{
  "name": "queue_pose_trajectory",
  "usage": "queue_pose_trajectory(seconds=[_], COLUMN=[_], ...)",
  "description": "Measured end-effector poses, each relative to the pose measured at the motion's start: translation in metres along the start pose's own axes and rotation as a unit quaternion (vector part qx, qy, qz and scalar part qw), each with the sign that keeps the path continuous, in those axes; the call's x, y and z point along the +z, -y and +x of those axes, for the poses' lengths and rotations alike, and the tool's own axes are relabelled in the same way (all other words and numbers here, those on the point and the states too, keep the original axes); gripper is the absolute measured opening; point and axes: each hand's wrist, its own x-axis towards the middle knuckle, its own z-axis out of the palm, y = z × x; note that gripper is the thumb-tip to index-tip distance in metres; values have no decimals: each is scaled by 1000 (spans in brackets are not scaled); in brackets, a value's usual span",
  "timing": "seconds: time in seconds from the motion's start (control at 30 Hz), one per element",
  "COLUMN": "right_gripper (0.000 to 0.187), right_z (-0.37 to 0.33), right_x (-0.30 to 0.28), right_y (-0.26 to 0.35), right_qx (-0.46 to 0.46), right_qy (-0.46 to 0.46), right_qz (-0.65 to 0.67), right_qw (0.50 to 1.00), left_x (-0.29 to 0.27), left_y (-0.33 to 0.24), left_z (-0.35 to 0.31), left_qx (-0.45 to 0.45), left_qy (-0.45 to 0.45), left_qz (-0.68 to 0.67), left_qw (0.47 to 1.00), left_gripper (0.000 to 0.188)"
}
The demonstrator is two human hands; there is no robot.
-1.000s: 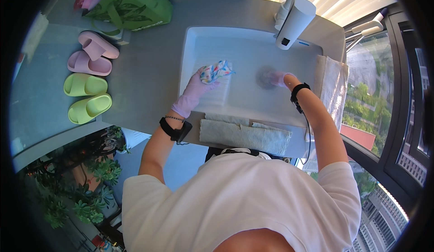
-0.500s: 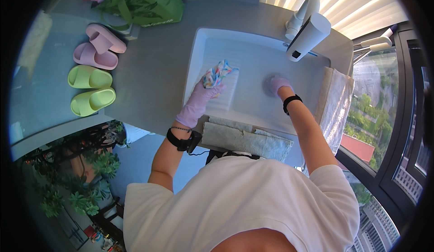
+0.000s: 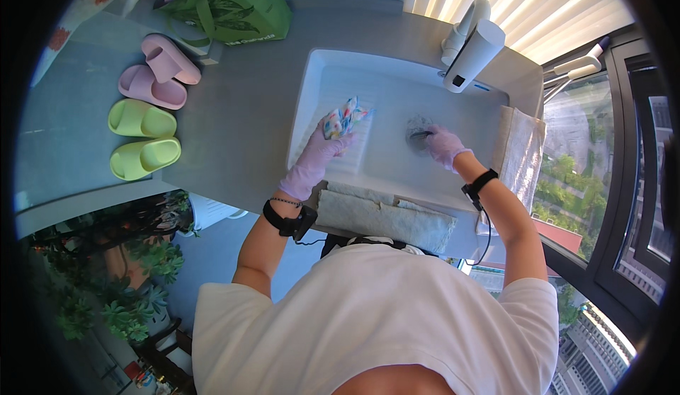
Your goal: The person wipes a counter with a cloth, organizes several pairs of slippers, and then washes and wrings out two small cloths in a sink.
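A white basin sink [image 3: 397, 175] lies before me, with a ribbed washboard slope on its left side. My left hand [image 3: 319, 154], in a lavender rubber glove, is closed round a bunched white cloth [image 3: 343, 117] with a colourful pattern and lifts it over the ribs. My right hand [image 3: 445, 147], gloved alike, is at the round drain [image 3: 418, 127] in the sink floor. Its fingers are pinched together at a small dark piece over the drain, too small to name. Fine dark lines, like mesh or strands, show in the drain.
A white faucet [image 3: 474, 48] overhangs the sink's back right. Grey cloths hang over the front rim [image 3: 386, 218] and the right rim [image 3: 520, 147]. Left on the counter are pink slippers [image 3: 159, 76], green slippers [image 3: 145, 136] and a green bag [image 3: 237, 13]. A window [image 3: 574, 168] stands at the right.
My right hand has drawn back from the drain toward the right and nearer me, uncovering the drain and the dark piece at the fingertips. My left hand and the cloth have hardly moved.
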Motion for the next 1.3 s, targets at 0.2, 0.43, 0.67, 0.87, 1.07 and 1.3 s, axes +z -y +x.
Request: queue_pose_trajectory(seconds=[0.2,0.43,0.67,0.87,1.07,1.3], right_gripper=[29,28,28,26,20,31], right_z=[-59,-76,-54,-63,-97,-98], right_x=[-32,-25,-15,-22,-25,31], right_y=[19,10,-38,-38,-63,-120], right_qx=[50,45,-79,48,58,82], right_qy=[-162,-174,-326,-303,-357,-399], right_qz=[436,564,308,341,866,905], right_qw=[884,806,890,888,346,119], left_x=[3,18,22,11,17,38], left_y=[11,-4,-11,-8,-8,-4], left_z=[6,-5,-16,-16,-16,-5], left_qx=[-14,-17,9,1,-21,-16], left_qy=[55,69,47,59,31,82], left_qz=[-49,-28,7,-18,1,-4], left_qw=[997,997,999,998,999,996], left_gripper=[61,65,66,64,61,64])
